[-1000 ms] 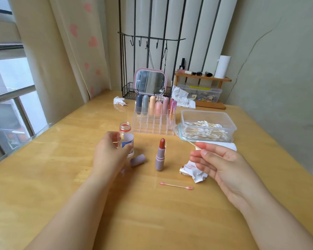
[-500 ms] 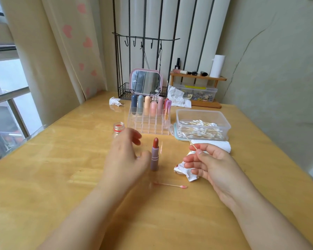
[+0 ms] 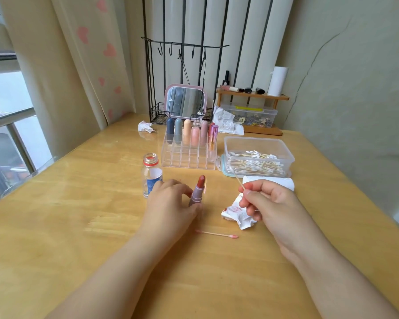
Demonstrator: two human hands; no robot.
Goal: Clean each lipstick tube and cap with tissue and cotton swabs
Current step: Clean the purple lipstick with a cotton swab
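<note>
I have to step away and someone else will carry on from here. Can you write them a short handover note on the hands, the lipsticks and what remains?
Left hand: closing on the base of the open lipstick, upright on the table, bullet extended; its cap is not visible.
Right hand: pinching a clean cotton swab, over a lipstick-stained tissue.
Used pink-tipped swab lies in front. Open small bottle stands left of the lipstick.
Swab box is open. Seven capped lipsticks stand in the clear organizer.
Done: some wiping, judging by the stains.
Left: swab this tube, find and clean its cap; which others are cleaned is unclear.

The left hand (image 3: 171, 203) hides the lipstick tube's (image 3: 197, 192) base; the bottle's (image 3: 150, 174) label print is illegible.
</note>
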